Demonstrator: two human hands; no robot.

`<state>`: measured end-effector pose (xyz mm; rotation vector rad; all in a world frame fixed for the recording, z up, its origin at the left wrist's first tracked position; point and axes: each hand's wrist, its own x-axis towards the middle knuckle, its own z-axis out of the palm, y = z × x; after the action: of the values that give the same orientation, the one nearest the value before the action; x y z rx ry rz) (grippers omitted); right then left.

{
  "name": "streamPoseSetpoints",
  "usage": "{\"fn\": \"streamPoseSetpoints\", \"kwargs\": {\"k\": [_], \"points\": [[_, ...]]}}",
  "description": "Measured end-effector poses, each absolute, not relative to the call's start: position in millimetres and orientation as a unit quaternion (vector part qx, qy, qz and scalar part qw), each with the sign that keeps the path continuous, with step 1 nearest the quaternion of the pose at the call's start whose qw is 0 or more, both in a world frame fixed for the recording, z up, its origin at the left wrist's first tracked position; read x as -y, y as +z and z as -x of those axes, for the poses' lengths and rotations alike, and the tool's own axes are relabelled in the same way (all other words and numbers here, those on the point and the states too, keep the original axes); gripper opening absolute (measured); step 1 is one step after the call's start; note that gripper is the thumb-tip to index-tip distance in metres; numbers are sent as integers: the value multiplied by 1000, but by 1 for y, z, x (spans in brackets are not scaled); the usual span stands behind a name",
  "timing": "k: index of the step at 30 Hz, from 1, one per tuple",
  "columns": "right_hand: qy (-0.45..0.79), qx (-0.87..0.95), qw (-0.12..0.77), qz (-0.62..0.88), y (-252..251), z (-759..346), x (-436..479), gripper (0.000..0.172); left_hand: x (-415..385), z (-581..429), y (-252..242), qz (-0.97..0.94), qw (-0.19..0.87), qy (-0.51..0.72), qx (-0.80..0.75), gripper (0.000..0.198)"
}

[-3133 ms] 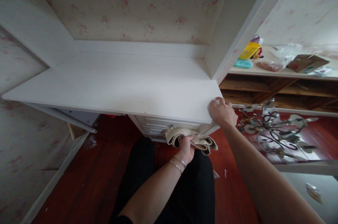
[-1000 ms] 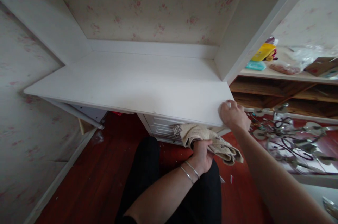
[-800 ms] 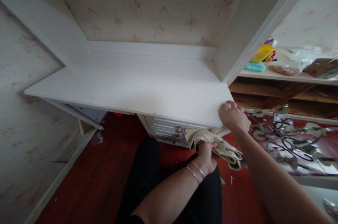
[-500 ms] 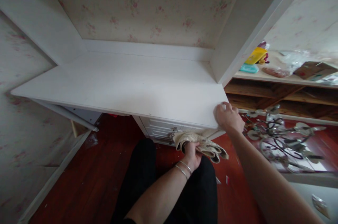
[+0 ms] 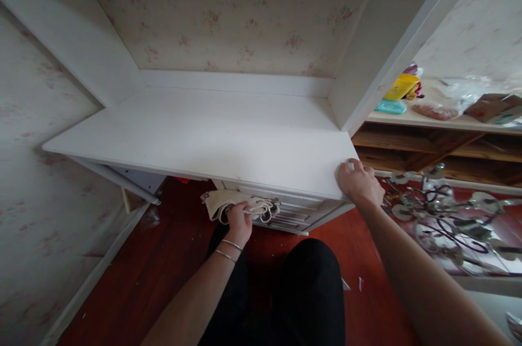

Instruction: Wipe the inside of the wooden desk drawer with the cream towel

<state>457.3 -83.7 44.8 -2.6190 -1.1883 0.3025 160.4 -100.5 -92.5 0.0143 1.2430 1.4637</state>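
Observation:
My left hand, with two thin bangles at the wrist, is closed around a folded cream cloth. The cloth is held just below the front edge of a white desk, before its drawer fronts. It hides part of those drawers; I cannot tell if it touches them. At the desk's front right corner, my right hand grips the edge, fingers curled over the top. A small white spot shows on one of its fingers.
Close to my right forearm, a chandelier with curled metal arms lies low. Behind it, a wooden shelf bears a yellow container, plastic bags and a cardboard box. White uprights rise from the desk. My knees are beneath the desk edge.
My left hand has moved left along the drawer fronts with the cloth. My right hand stays on the desk corner. The view has shifted slightly.

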Motion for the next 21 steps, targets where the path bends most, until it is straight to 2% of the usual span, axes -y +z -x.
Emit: {"fn": "streamPoseSetpoints", "kwargs": {"k": [8, 10, 12, 14, 16, 18, 21], "points": [[104, 416, 131, 894, 45, -457, 86, 61, 126, -120, 28, -33, 606, 662, -440, 24], [107, 417, 130, 893, 45, -458, 86, 62, 133, -101, 54, -77, 572, 680, -453, 28], [108, 414, 129, 895, 45, -458, 85, 62, 129, -80, 74, -155, 470, 732, -469, 36], [107, 413, 128, 895, 45, -458, 85, 61, 114, -59, 87, -249, 303, 768, -506, 40], [109, 413, 127, 895, 45, -458, 85, 61, 87, -44, 95, -361, 127, 733, -563, 33], [111, 416, 127, 894, 45, -458, 85, 61, 54, -41, 98, -518, 3, 609, -601, 25], [108, 416, 131, 893, 46, -458, 85, 60, 13, -59, 89, -740, -34, 369, -561, 45]]}}
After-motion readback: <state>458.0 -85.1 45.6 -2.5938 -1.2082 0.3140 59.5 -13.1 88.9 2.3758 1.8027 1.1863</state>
